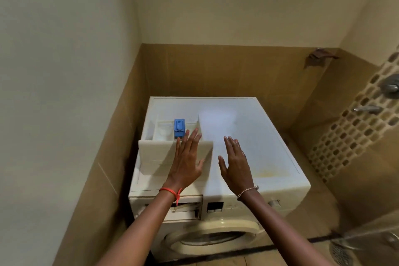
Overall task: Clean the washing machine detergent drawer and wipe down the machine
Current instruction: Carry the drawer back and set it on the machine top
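One washing machine (248,136) in a tiled corner. One detergent drawer (155,157) is out of its slot (185,209) and lies on the machine's top at the left, with one blue insert (179,128) standing among its compartments. Two hands: left hand (186,162) over the drawer's front panel, right hand (235,166) just beside it over the bare top, each grip apart, fingers straight, holding nothing; touching or hovering, cannot tell. The left hand hides part of the drawer's panel and compartments, so their number is unclear; the forearms cover some of the machine's front, and the one round door (216,237) is blurred.
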